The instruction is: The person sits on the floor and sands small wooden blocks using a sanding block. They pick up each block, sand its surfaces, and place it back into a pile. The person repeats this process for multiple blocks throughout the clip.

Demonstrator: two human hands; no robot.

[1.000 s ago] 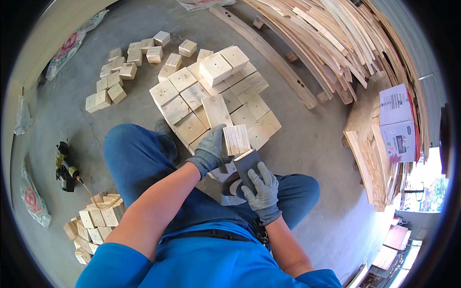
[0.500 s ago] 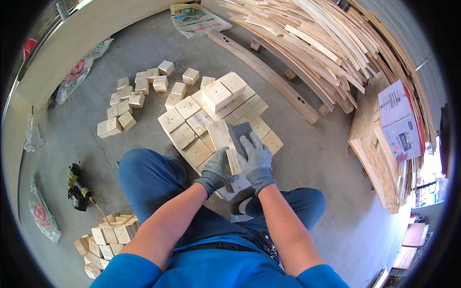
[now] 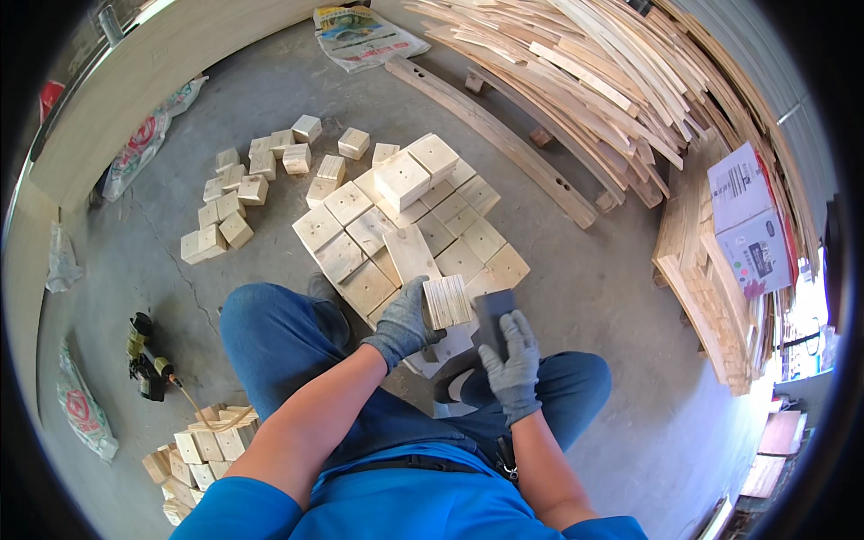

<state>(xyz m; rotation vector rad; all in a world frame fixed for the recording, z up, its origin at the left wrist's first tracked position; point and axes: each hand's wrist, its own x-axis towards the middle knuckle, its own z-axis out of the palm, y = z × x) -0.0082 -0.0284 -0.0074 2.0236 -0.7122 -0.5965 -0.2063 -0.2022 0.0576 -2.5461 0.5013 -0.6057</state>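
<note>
down at the person's knees, the left hand [image 3: 402,322] in a grey glove has its grip curled around a small wooden block [image 3: 447,301], fingers closed on its near side, the block's ridged end grain facing up. just beside it, the right hand [image 3: 513,364], also gloved, presses a dark sanding block [image 3: 494,315] against the block's right face, fingers laid flat and close together over the pad, thumb tucked beneath. both hands hover over the near edge of a packed cluster of pale wooden blocks [image 3: 405,225] on the concrete floor [image 3: 594,297], two of them stacked higher at the far end.

left of the knees lies a dark power tool [image 3: 144,360] with a hose, and a second heap of blocks [image 3: 202,450] sits near the floor's lower left. farther left, scattered loose blocks [image 3: 256,180] spread out. a printed plastic sack [image 3: 148,139], white with red marks, lies by the left wall; another sack [image 3: 83,409] lies lower down. a folded newspaper [image 3: 364,36] rests at the far edge. a white and blue cardboard box [image 3: 751,229] sits on stacked timber [image 3: 711,306] at right.
</note>
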